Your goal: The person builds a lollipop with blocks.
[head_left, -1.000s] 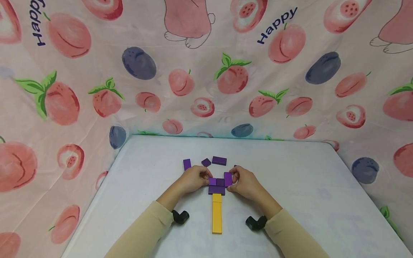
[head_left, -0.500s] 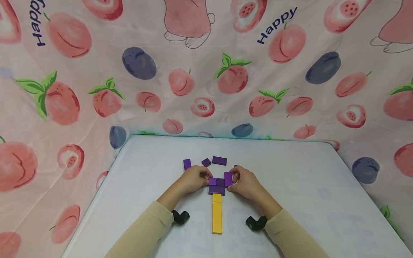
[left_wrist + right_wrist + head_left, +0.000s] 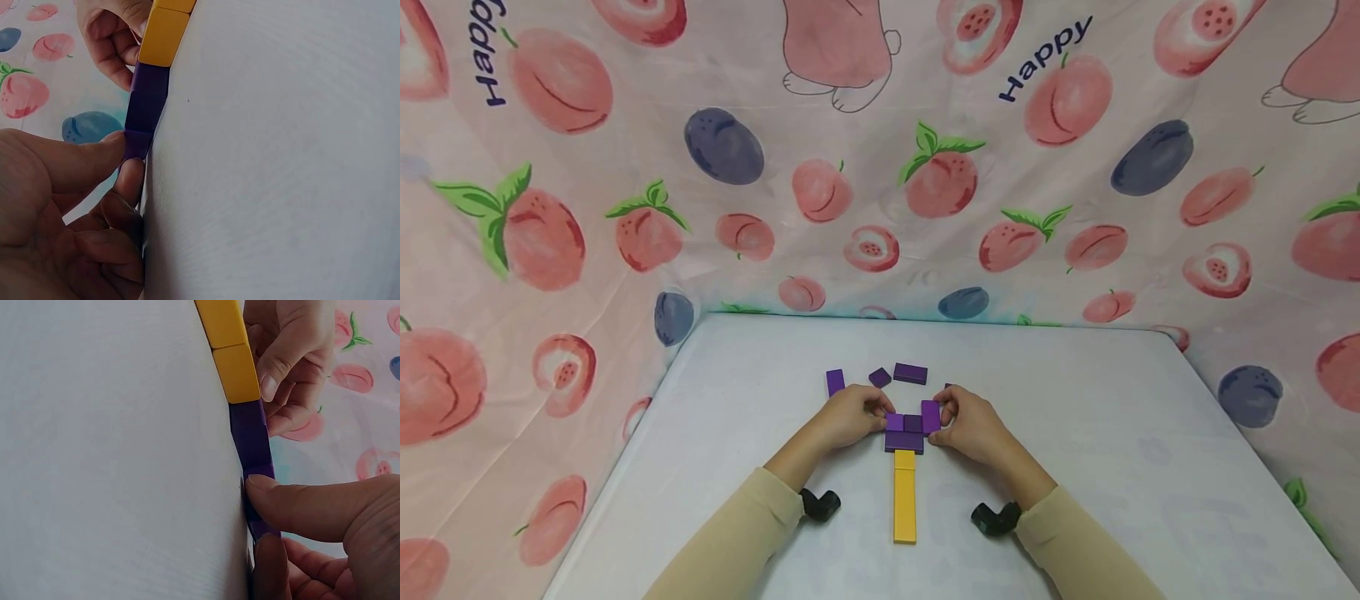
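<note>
My left hand (image 3: 853, 414) pinches a small purple block (image 3: 894, 422) at the left end of a purple row, with thumb and index finger at its outer edge. On the other side, my right hand (image 3: 973, 423) holds an upright purple block (image 3: 930, 416) by its right side. Between these two sits a small dark purple block (image 3: 912, 423). Below the row lies a long purple block (image 3: 904, 442), with a column of yellow blocks (image 3: 904, 504) running from it toward me. In the right wrist view, the right thumb (image 3: 262, 487) presses on purple.
Beyond the hands lie a purple rectangular block (image 3: 910, 373), a purple diamond-turned block (image 3: 880, 377) and another purple block (image 3: 835, 382) partly behind the left hand. A purple corner peeks out behind the right fingers. Black wrist mounts (image 3: 820, 505) hang by both sleeves over the white table (image 3: 737, 375).
</note>
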Demonstrator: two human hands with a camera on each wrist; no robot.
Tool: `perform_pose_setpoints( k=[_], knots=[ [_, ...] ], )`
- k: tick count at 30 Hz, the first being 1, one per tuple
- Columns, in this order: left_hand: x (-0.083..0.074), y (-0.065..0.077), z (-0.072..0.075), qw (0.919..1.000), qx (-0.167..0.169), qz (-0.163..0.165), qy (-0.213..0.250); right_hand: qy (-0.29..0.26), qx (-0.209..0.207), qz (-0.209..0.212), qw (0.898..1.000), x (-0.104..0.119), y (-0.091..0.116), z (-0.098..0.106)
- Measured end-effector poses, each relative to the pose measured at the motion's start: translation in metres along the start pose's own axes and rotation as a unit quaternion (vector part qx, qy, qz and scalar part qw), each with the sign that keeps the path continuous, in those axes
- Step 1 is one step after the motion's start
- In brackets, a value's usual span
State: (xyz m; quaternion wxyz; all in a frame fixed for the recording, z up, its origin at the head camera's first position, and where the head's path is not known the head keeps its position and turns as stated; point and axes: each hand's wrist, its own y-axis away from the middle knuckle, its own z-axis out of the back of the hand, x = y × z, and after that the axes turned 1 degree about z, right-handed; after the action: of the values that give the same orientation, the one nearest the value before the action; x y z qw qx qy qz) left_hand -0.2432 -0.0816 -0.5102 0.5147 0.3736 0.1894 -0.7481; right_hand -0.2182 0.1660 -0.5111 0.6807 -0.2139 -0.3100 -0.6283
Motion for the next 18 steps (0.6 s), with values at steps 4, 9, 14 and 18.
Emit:
perform_pose_setpoints(
  k=[4,9,14,18],
  knots=[
    [-0.0001,0.0005,0.0002,1.0000,-0.001,-0.002,0.001,0.002,0.001,0.001,1.000,0.0002,0.0003,-0.0001],
    [-0.0001,0.0006,0.0003,1.0000,-0.002,-0.002,0.002,0.004,0.001,-0.002,1.000,0.0007,-0.0001,-0.0008],
    [-0.0006,0.0010,0.0007,1.0000,-0.001,-0.001,0.002,-0.001,0.001,-0.004,1.000,0.0017,0.0006,-0.0003],
    [-0.0012,0.0017,0.0010,1.0000,0.000,0.001,0.002,-0.004,0.001,-0.004,1.000,0.0017,0.0010,0.0000]
  ],
)
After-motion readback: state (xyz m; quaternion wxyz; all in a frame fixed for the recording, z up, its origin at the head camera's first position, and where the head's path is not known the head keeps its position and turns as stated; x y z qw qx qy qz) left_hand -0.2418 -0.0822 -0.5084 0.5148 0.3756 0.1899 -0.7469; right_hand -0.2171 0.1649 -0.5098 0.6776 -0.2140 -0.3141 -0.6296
